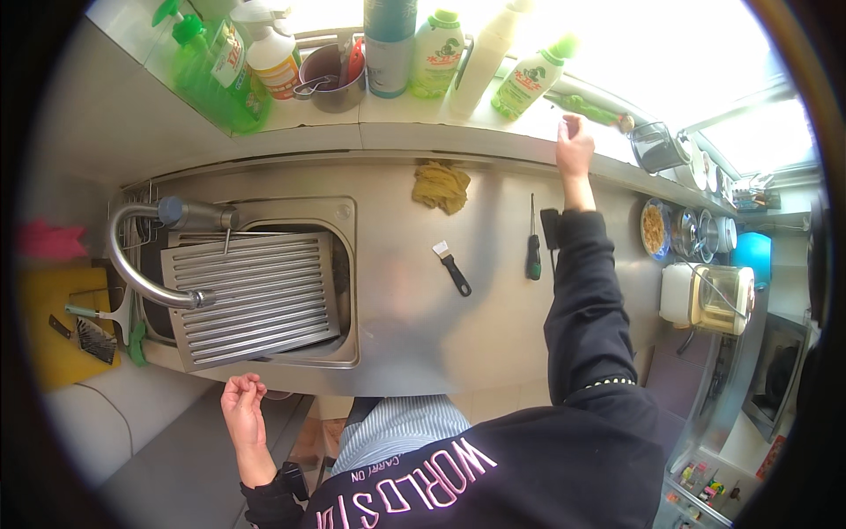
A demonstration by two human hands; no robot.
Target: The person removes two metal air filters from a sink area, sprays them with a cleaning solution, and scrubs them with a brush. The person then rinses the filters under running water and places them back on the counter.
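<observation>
My left hand (pixel 245 411), fingers curled and seemingly empty, hovers off the counter's front edge, below the sink. My right hand (pixel 574 145) reaches to the window sill, its fingers bent near a green bottle; whether it holds something small is unclear. A ribbed stainless-steel panel (pixel 254 297) lies tilted across the sink under the curved faucet (pixel 125 264). On the steel counter lie a yellow-brown cloth (pixel 441 188), a short scraper with a black handle (pixel 455 270) and a screwdriver with a black and green handle (pixel 533 248). A black flat tool (pixel 550 228) is partly hidden by my right sleeve.
Cleaning bottles, among them a green pump bottle (pixel 218 79), and a metal cup with tools (pixel 334 89) line the window sill (pixel 423 135). Right of my arm are a plate of food (pixel 654 228) and a cream-coloured appliance (pixel 707 297). A yellow board (pixel 49 330) stands at far left.
</observation>
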